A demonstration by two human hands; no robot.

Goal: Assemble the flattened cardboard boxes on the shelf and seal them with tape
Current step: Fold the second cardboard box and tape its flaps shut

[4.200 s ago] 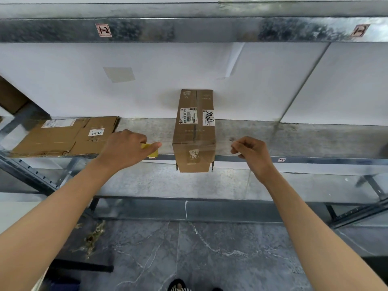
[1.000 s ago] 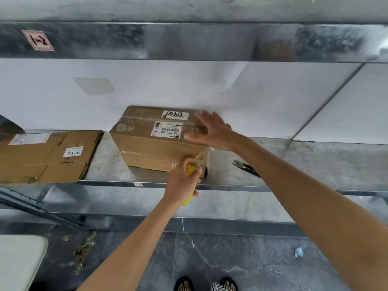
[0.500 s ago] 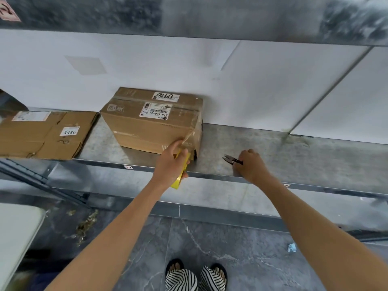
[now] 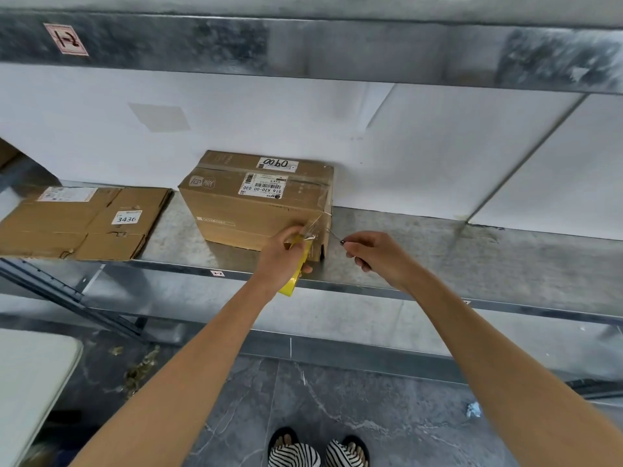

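Your left grip curls round the yellow tape roll, its strand running taut up to the box corner on the shelf. Your right grip pinches the snips, tips pointing left, just beside that strand.

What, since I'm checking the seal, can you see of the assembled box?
The box is brown cardboard, assembled and closed, resting on the metal shelf near the white wall. Clear tape runs along its top seam. Two white labels sit on top, one handwritten, one barcoded, beside a printed logo. A tape strip stretches from its right front edge to the left hand, which holds a yellow tape roll; the right hand holds snips at that strip.
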